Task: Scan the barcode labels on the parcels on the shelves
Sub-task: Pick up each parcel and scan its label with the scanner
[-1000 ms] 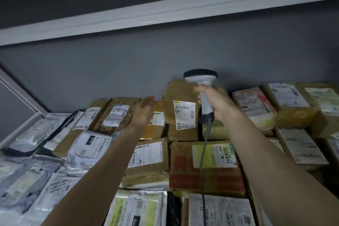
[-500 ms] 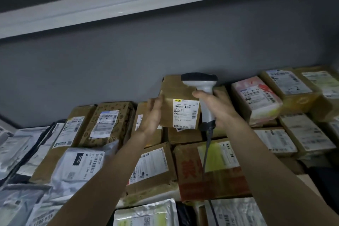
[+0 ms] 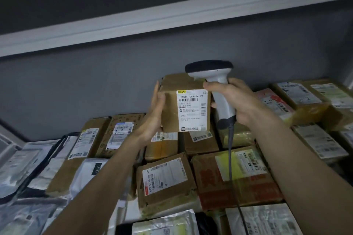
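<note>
Since a second ago the left hand (image 3: pixel 152 118) has gone from reaching over the back row to gripping the small brown box (image 3: pixel 172 105), which is now lifted off the pile and held upright in front of the grey back wall (image 3: pixel 95 86). Its fingers wrap the box's left side, the thumb on the front edge. The box's white barcode label (image 3: pixel 192 109) faces the camera, with its printed bars readable. Just right of the box, the right hand (image 3: pixel 236 99) is curled round the handle of the white barcode scanner (image 3: pixel 219 89); the scanner's dark head sits above the box's top right corner, and its grey cable (image 3: pixel 230 158) hangs down over the parcels. Below the held box, cardboard parcels lie packed side by side on the shelf, among them a box with a red-edged label (image 3: pixel 165 179) and a box with red print and a yellow label (image 3: pixel 235 177). Grey plastic mailer bags (image 3: pixel 28 168) fill the left side, and further labelled boxes (image 3: pixel 305 101) stack at the right. A white shelf edge (image 3: pixel 172 15) runs overhead.
</note>
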